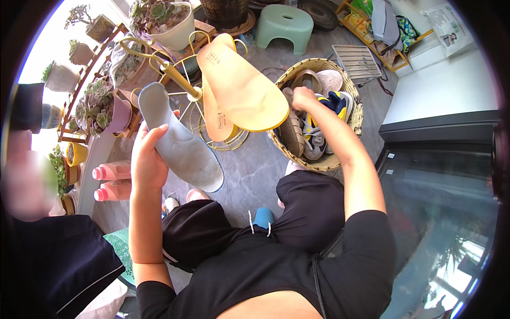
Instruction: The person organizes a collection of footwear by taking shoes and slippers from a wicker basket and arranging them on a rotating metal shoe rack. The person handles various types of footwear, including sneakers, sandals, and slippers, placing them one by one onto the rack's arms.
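My left hand (150, 157) holds a grey insole (181, 147) with a blue edge, thumb on its upper face. Two tan insoles, a front one (243, 85) and a partly covered one (217, 113), rest on a gold wire rack (179, 81) just beyond it. My right hand (303, 99) reaches into a woven basket (354, 119). Its curled fingers are at a beige woven shoe (293, 129); their tips are hidden, so its grip is unclear. Beside that hand lie blue, yellow and grey sneakers (314, 135), with a pale shoe (330, 81) behind.
Potted succulents (93, 105) line the left side. Two pink bottles (113, 179) lie on the floor near my left arm. A green plastic stool (285, 26) and a slatted metal stand (356, 62) are beyond the basket. At left, another person's dark clothing (59, 259) shows.
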### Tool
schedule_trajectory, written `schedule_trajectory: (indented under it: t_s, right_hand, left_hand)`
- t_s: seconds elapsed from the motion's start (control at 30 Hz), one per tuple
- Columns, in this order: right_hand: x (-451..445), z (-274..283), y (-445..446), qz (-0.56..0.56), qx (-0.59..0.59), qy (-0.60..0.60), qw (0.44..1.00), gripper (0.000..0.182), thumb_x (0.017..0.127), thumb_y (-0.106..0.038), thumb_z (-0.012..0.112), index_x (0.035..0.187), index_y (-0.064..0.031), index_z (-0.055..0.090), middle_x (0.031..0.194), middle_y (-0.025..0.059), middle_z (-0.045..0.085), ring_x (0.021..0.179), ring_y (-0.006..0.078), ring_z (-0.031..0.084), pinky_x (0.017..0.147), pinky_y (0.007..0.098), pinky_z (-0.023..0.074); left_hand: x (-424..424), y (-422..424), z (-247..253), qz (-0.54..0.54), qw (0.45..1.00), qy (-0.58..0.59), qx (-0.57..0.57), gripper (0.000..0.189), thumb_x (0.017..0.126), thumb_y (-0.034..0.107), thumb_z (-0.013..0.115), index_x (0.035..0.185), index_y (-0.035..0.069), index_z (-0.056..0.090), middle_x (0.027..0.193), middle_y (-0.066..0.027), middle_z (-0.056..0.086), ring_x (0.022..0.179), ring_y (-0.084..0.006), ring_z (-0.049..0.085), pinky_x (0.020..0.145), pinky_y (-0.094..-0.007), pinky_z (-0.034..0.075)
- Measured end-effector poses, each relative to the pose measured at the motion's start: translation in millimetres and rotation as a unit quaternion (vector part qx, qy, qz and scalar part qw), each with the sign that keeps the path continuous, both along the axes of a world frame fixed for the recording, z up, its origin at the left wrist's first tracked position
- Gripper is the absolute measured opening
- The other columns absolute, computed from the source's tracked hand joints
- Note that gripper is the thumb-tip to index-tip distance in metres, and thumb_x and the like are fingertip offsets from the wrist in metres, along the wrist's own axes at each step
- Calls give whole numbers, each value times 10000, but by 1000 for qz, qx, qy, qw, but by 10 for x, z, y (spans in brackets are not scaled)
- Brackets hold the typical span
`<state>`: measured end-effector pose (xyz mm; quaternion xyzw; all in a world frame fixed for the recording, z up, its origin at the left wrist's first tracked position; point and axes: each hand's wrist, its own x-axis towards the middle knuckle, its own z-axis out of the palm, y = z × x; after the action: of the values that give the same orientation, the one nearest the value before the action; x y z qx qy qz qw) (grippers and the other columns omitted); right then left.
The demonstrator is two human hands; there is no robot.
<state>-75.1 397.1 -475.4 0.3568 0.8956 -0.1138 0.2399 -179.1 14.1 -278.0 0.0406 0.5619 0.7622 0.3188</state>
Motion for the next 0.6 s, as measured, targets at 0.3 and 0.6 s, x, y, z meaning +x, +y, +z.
schedule_trajectory:
  t_s: [0.3, 0.6]
  right_hand:
    - [602, 622, 322, -35, 8, 224, 974, 345, 613, -199, 769, 906, -34, 698, 886, 219, 673, 884, 355, 659, 793, 406, 505]
    - [619, 1949, 451, -87, -298, 414, 856, 388, 692, -111, 777, 1051, -22, 663, 993, 55, 692, 880, 143, 643, 819, 303, 498]
  left_hand:
    - [-39, -66, 3, -6, 1000, -12, 26, 386, 855, 64, 539, 1225, -28, 475, 1170, -163, 591, 979, -206, 600, 868, -345, 494]
    - [-82, -121, 22, 8, 999, -4, 38, 358, 856, 72, 539, 1193, -38, 493, 1148, -163, 597, 977, -213, 600, 876, -351, 491]
